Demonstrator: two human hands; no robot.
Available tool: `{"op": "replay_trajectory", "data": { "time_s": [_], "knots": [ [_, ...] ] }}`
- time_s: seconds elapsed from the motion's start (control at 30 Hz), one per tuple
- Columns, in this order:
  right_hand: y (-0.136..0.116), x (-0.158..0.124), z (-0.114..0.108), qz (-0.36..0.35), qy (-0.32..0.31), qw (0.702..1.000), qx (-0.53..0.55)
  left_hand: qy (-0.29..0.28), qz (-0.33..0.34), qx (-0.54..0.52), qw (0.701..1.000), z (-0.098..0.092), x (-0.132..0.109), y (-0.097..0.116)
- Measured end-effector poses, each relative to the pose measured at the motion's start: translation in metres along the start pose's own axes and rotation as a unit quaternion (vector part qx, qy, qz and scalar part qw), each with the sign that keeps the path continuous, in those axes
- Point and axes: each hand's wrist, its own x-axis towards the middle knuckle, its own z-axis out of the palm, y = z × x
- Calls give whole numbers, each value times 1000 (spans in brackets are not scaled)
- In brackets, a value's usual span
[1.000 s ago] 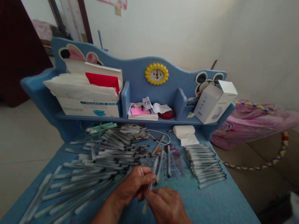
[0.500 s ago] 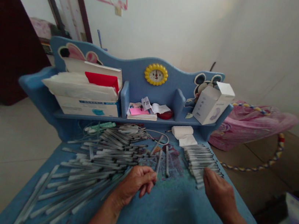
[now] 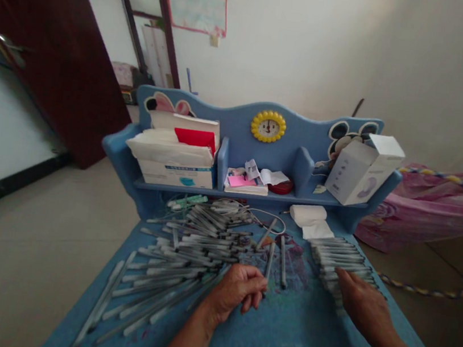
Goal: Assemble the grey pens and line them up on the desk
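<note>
Pens (image 3: 204, 242), dozens; hands (image 3: 237, 290), two; clock (image 3: 268, 127), one; paper roll (image 3: 307, 214), one; shelf dividers (image 3: 222, 163), two.

From the left hand (image 3: 243, 287), a hand could pass over the table (image 3: 290, 334) toward 4 o'clock, or up a narrower lane at 2, between loose pens (image 3: 282, 261) and the pen row (image 3: 335, 251). The right hand (image 3: 362, 301) blocks 3, the pen pile (image 3: 197, 249) 8 to 12; beyond, the shelf (image 3: 234, 122) bars 12.

- White rectangular cardboard box with a blue strip (image 3: 175, 173): lettering too small from where I stand.
- Pink-and-white rectangular paper poster (image 3: 196, 1): heading illegible.
- Open white cardboard carton (image 3: 357, 173): print unreadable.
</note>
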Motion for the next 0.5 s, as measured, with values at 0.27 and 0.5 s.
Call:
{"op": "replay_trajectory", "data": {
  "time_s": [0.27, 0.5],
  "knots": [
    [2, -11, 9, 19, 7, 1000, 24, 12, 4, -8, 1000, -1, -3, -2],
    [2, -6, 9, 29, -6, 999, 39, 16, -7, -9, 1000, 0, -4, -1]
  ]
}}
